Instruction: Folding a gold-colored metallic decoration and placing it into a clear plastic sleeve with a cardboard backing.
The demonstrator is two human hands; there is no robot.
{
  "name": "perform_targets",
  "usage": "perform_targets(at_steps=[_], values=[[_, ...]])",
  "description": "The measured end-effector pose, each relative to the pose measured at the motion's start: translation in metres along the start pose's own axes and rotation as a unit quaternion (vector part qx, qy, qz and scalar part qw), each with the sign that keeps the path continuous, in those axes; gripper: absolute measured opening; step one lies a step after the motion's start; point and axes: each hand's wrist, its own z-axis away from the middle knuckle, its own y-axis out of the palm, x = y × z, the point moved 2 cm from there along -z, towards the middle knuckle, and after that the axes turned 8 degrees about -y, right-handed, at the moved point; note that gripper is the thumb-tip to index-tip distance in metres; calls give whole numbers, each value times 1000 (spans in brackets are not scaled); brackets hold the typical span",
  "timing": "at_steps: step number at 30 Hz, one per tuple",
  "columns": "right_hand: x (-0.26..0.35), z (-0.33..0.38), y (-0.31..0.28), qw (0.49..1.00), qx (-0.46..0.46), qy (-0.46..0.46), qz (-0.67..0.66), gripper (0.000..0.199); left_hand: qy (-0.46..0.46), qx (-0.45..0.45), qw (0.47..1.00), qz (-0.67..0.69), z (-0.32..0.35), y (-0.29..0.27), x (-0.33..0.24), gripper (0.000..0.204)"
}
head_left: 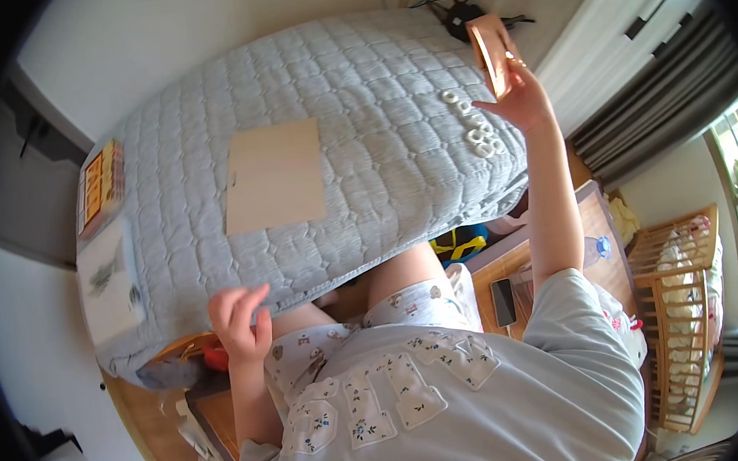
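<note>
Raised at the far right of the bed, my right hand grips a flat brown rectangular box-like object; its exact kind is unclear. Several small white rings lie on the quilted grey bedcover just left of my right forearm. My left hand hovers by the bed's near edge, empty, its fingers loosely bent and the thumb apart. Beyond it, on the middle of the bed, lies a plain beige sheet, touched by neither hand.
On the bed's left side are an orange-and-yellow box and a white flat package. A black device with antennas stands at the far right corner. A phone and a bottle sit on a wooden surface near a crib.
</note>
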Motion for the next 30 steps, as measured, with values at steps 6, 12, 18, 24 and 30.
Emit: perform_targets(at_steps=[6,12,18,24,30], values=[[-3,-28,-32,979,105,-43,169,33,-84,53,989,-107,-61,48,13,44],[-22,-22,5,962,88,24,256,35,-137,101,972,-163,-68,61,20,57],[-37,-38,18,914,132,67,379,40,-127,140,972,-137,-69,66,-5,47],[-48,-32,28,894,162,161,386,40,-111,133,980,-100,-68,65,-15,41],[-82,1,59,899,274,249,232,48,-55,124,987,-86,-69,69,-15,33]])
